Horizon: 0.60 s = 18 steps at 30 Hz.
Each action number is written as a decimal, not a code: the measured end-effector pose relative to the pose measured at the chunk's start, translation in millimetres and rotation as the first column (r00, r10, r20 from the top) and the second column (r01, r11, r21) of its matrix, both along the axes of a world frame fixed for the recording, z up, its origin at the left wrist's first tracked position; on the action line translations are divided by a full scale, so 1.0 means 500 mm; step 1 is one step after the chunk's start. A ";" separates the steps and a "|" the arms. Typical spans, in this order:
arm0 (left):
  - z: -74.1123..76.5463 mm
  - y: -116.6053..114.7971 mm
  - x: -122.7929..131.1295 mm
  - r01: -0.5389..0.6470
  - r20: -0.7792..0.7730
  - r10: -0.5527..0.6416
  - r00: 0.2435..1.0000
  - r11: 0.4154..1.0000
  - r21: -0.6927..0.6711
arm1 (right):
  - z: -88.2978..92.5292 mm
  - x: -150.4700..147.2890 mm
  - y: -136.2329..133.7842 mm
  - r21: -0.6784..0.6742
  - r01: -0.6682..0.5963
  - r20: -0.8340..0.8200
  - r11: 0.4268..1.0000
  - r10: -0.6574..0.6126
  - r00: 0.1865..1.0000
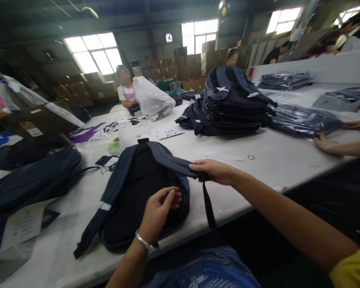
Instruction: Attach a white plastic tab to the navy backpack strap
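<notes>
A dark navy backpack (144, 180) lies on the white table in front of me, its back panel and shoulder straps facing up. My right hand (214, 171) grips the lower end of the right shoulder strap (174, 162) and holds it out to the side. Black webbing (209, 206) dangles from that end over the table. Above the right part of the back panel is my left hand (163, 204), fingers loosely curled and apart, with nothing visible in them. The left shoulder strap (115, 186) lies along the bag, with a white tag (104, 206) around it.
Stacked backpacks (234, 108) stand further back. Plastic-wrapped goods (303, 118) lie right, near a co-worker's hand (328, 144). More dark bags (33, 180) and a printed sheet (25, 224) are at left. Green tape (114, 145) and black tags (103, 160) lie behind the backpack.
</notes>
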<state>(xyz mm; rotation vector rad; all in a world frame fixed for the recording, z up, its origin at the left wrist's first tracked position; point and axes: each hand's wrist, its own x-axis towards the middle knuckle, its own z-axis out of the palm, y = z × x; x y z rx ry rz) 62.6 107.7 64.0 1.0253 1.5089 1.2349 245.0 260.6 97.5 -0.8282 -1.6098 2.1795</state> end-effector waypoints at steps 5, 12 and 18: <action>0.091 0.023 -0.012 -0.173 -0.094 0.199 0.976 0.958 0.229 | 0.120 -0.055 0.038 -0.004 0.050 -0.060 0.999 -0.050 0.997; 0.186 0.086 -0.006 -0.115 -0.365 0.274 0.890 0.909 0.402 | 0.201 -0.150 0.046 0.189 0.146 -0.042 0.971 -0.140 0.989; 0.197 0.124 -0.011 -0.246 -0.343 0.452 0.823 0.830 0.501 | 0.219 -0.211 0.059 0.018 0.056 -0.048 0.998 -0.056 0.997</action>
